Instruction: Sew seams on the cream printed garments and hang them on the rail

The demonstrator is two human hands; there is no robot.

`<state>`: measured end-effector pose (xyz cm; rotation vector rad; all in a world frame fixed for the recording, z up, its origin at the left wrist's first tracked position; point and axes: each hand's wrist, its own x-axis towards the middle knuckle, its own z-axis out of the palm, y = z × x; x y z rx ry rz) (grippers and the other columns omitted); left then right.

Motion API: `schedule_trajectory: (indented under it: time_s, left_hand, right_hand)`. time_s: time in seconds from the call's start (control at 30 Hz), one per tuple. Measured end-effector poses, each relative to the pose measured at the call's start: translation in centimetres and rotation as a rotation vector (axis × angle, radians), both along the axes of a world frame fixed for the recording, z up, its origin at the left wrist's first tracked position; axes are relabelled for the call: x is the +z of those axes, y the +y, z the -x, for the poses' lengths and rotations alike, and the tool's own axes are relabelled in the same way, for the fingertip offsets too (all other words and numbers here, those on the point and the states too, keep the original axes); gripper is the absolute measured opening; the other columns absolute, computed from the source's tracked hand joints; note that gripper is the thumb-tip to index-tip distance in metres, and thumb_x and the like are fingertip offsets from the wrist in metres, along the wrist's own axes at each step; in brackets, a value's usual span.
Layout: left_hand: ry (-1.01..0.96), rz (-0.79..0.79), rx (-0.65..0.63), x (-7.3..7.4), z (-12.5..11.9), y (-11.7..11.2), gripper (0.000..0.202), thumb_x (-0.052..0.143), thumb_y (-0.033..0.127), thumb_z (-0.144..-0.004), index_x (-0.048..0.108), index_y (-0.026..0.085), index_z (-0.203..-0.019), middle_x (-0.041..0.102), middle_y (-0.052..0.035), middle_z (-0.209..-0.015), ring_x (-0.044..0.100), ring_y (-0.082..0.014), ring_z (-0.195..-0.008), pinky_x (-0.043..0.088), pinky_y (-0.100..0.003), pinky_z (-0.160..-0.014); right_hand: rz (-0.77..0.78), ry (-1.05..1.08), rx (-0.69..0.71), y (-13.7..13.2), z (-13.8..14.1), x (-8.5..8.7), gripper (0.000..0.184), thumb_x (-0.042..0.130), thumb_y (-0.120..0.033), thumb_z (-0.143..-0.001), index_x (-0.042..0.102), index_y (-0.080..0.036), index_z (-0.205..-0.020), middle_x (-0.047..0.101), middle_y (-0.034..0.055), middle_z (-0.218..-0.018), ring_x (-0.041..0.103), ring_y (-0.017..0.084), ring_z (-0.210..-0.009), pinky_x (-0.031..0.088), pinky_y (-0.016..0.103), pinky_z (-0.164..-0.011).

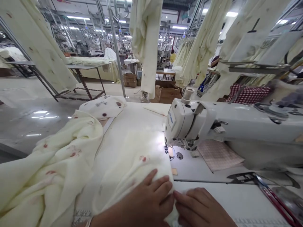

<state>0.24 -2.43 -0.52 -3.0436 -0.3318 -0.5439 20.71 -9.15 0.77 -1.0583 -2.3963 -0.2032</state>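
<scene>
The left hand [144,201] and right hand [201,209] rest side by side at the near edge of a cream fabric [132,167] printed with small red flowers. Both lie palm down on the cloth, and neither grips it. The left hand's fingers [161,186] are slightly spread and press flat on the folded layers, while the right hand's fingers [183,198] lie close together, their tips almost touching the left hand at the fabric's edge. The fabric lies on a white worktop [132,123], its folded end running forward to just in front of the presser foot [169,152] of a grey sewing machine [191,123]. The rest of the cloth is heaped in loose folds to the left of the hands, and a further part with darker red spots [101,107] spreads towards the worktop's far edge. To the right of the fabric, a pink checked mat [219,154] lies beneath the machine arm, and a red-edged metal strip [276,198] sits at the lower right. Beyond the machine are a red gingham cloth [248,94] and long cream panels [146,41] hanging from overhead rails. Further off, cardboard boxes [165,94] stand on the floor, and more cream cloth lies on a metal-legged table [87,66].
</scene>
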Motion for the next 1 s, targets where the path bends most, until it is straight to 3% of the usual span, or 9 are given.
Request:
schedule_trajectory:
  time_s: [0.1,0.23,0.4,0.57,0.67,0.73,0.8,0.9,1.0]
  left_hand:
    - [0.063,0.108,-0.024,1.1,0.0,2.6,0.052,0.042,0.059,-0.086,0.054,0.016,-0.111,0.056,-0.0106,-0.117,0.047,-0.0250,-0.115,0.030,-0.045,-0.104]
    - [0.049,0.075,-0.047,1.1,-0.7,5.9,0.041,0.044,0.051,-0.089,0.056,0.015,-0.105,0.058,-0.0091,-0.107,0.049,-0.0251,-0.108,0.033,-0.046,-0.100]
    - [0.119,0.063,-0.095,1.6,-1.5,9.7,0.026,0.042,0.036,-0.092,0.058,0.015,-0.089,0.058,-0.0069,-0.093,0.051,-0.0187,-0.086,0.040,-0.036,-0.088]
    - [0.096,0.044,-0.086,2.0,-1.9,13.0,0.024,0.040,0.033,-0.093,0.057,0.017,-0.090,0.057,-0.0062,-0.086,0.048,-0.0192,-0.079,0.041,-0.033,-0.078]
    - [0.085,0.069,-0.075,1.8,-2.2,14.1,0.024,0.041,0.034,-0.092,0.058,0.018,-0.088,0.057,-0.0055,-0.086,0.049,-0.0191,-0.080,0.040,-0.033,-0.078]
    - [0.087,0.099,-0.027,1.5,-2.2,13.4,0.024,0.042,0.034,-0.092,0.058,0.017,-0.089,0.057,-0.0062,-0.089,0.051,-0.0192,-0.083,0.041,-0.032,-0.079]
    - [0.070,0.109,0.102,0.9,-1.9,10.8,0.027,0.043,0.036,-0.092,0.058,0.013,-0.097,0.058,-0.0095,-0.098,0.052,-0.0220,-0.093,0.041,-0.035,-0.084]
    - [0.054,0.049,0.288,-0.6,-0.9,3.8,0.042,0.045,0.043,-0.089,0.053,0.010,-0.114,0.055,-0.0154,-0.116,0.047,-0.0305,-0.111,0.039,-0.044,-0.091]
    - [0.068,0.038,0.256,-1.5,-0.2,-2.8,0.029,0.049,0.035,-0.086,0.057,0.026,-0.113,0.062,-0.0055,-0.109,0.055,-0.0240,-0.102,0.045,-0.036,-0.083]
  right_hand:
    - [-0.011,-0.019,0.007,2.1,-0.3,-0.1,0.015,0.051,-0.020,-0.088,0.063,-0.017,-0.096,0.069,0.0056,-0.095,0.057,0.015,-0.072,0.045,0.030,-0.062]
    - [0.017,-0.010,-0.001,4.9,-0.8,-0.2,0.017,0.047,-0.014,-0.087,0.063,-0.017,-0.094,0.066,0.0073,-0.094,0.055,0.016,-0.073,0.044,0.030,-0.062]
    - [0.050,0.007,-0.103,7.7,-1.2,-1.1,0.021,0.043,-0.016,-0.089,0.064,-0.019,-0.093,0.061,0.0061,-0.077,0.056,0.016,-0.072,0.045,0.028,-0.062]
    - [0.008,0.050,-0.148,8.9,-1.7,-3.0,0.022,0.044,-0.020,-0.090,0.064,-0.020,-0.099,0.061,0.0066,-0.079,0.059,0.015,-0.076,0.048,0.025,-0.063]
    - [0.021,0.054,-0.154,8.8,-1.7,-2.8,0.021,0.044,-0.021,-0.091,0.064,-0.020,-0.099,0.062,0.0060,-0.079,0.059,0.013,-0.072,0.048,0.023,-0.058]
    - [0.031,0.060,-0.136,8.4,-1.3,-1.7,0.021,0.044,-0.021,-0.091,0.063,-0.020,-0.098,0.063,0.0058,-0.079,0.060,0.014,-0.072,0.050,0.025,-0.061]
    - [0.035,0.063,-0.092,7.4,-0.8,-0.2,0.021,0.044,-0.018,-0.090,0.062,-0.019,-0.100,0.064,0.0058,-0.083,0.060,0.015,-0.074,0.051,0.028,-0.065]
    - [0.013,0.073,-0.019,4.9,-0.1,1.5,0.023,0.045,-0.016,-0.088,0.059,-0.017,-0.108,0.067,0.0070,-0.095,0.062,0.017,-0.083,0.053,0.030,-0.071]
    - [0.029,0.052,0.026,2.0,0.6,1.3,0.022,0.050,-0.025,-0.089,0.059,-0.025,-0.110,0.069,0.0003,-0.100,0.065,0.015,-0.087,0.055,0.023,-0.073]
